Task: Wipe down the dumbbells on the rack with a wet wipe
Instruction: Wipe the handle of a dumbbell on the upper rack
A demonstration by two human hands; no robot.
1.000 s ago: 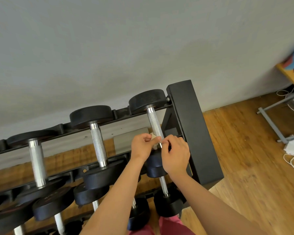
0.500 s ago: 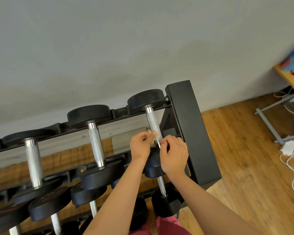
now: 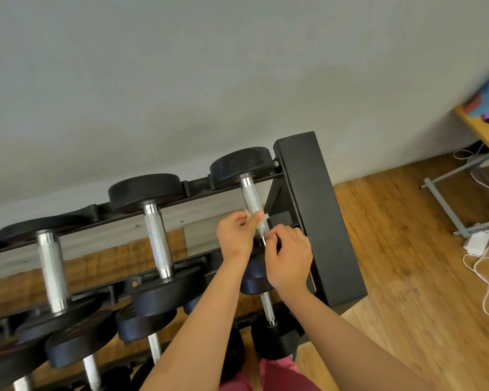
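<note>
The left hand (image 3: 235, 238) gripped a crumpled white wet wipe (image 3: 261, 221) against the knurled steel handle of the rightmost black round-headed dumbbell (image 3: 251, 198) on the black metal rack (image 3: 319, 221). Just below, the right hand (image 3: 288, 261) pinched the wipe's lower end.

1. 1 wide-angle camera, worn on the person's head, looks forward and down.
2. It sits near and above the black steel dumbbell rack (image 3: 316, 207), whose right end fills mid-frame.
3. It faces the plain grey wall (image 3: 181, 80); the brown wooden plank floor (image 3: 407, 263) shows at right.
</note>
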